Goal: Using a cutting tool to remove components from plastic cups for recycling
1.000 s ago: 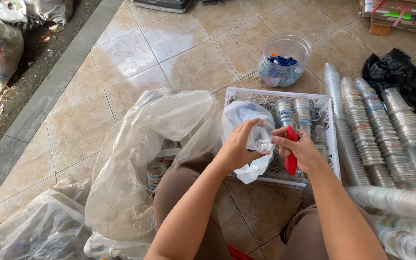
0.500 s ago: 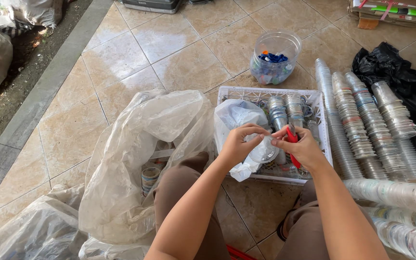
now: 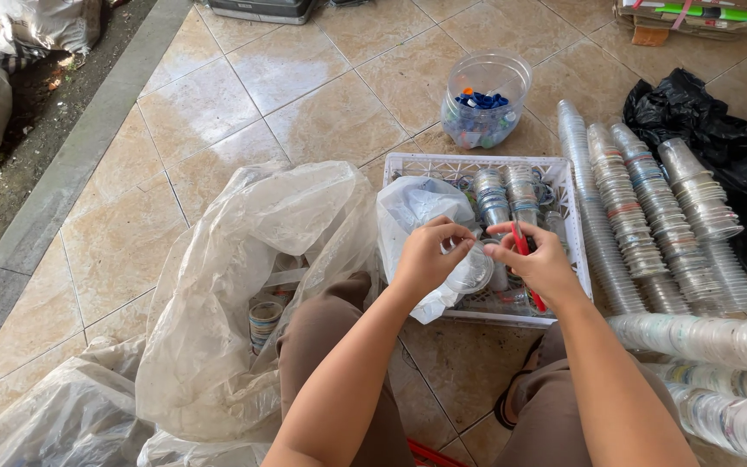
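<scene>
My left hand (image 3: 428, 256) grips a clear plastic cup (image 3: 470, 271) over a white plastic crate (image 3: 477, 162). My right hand (image 3: 536, 262) holds a red tool (image 3: 522, 245) and touches the cup's rim with its fingertips. Inside the crate lie a white plastic bag (image 3: 417, 210) and short stacks of clear cups (image 3: 506, 198). Both hands meet above the crate's near half.
A big clear plastic bag (image 3: 235, 294) with cups inside lies at my left knee. Long stacks of clear cups (image 3: 650, 225) lie to the right of the crate. A clear jar (image 3: 484, 101) with blue caps stands behind it, and black bags (image 3: 719, 147) lie at far right.
The cup has come out of the white bag into view between both hands. My hands have shifted slightly and the fingertips now meet at the cup's rim.
</scene>
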